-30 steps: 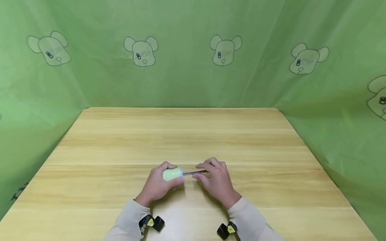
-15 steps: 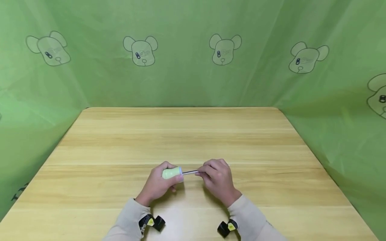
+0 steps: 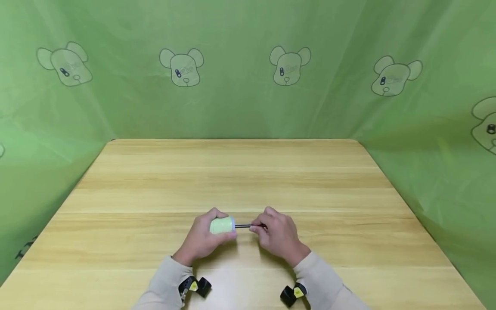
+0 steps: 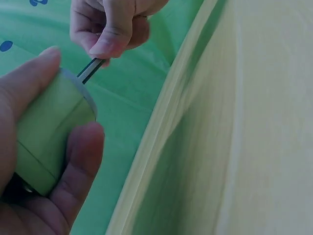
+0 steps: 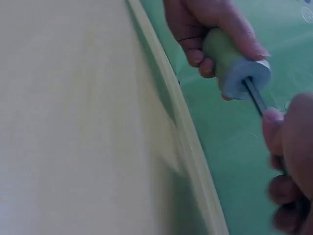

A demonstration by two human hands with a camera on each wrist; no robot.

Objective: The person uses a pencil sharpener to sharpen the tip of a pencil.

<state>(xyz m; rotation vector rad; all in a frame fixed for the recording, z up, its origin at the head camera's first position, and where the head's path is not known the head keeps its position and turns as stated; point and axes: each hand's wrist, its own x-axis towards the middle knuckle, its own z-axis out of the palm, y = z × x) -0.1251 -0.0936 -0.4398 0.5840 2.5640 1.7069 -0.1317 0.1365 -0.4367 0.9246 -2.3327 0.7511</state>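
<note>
My left hand (image 3: 199, 239) grips a light green, barrel-shaped pencil sharpener (image 3: 222, 225), thumb and fingers wrapped round its sides. Its pale blue end faces right; the right wrist view shows a hole in the middle of that end. A thin dark pencil (image 3: 243, 226) with a lighter stripe runs from the hole towards my right hand (image 3: 280, 234). Thumb and fingertips of that hand pinch the pencil a short way from the sharpener, and the pencil's far part is hidden in the fingers. In the left wrist view the sharpener (image 4: 54, 125) is held clear of the table.
Both hands are over the near middle of a wooden table (image 3: 240, 181). A green curtain (image 3: 232, 112) printed with bear heads hangs behind and at both sides. Small black wrist cameras (image 3: 204, 287) stick out from the sleeves.
My right fingers were spread loosely around the pencil, then closed on it and have shifted their pinch. The pencil lies more level now, while my left hand with the sharpener has barely moved.
</note>
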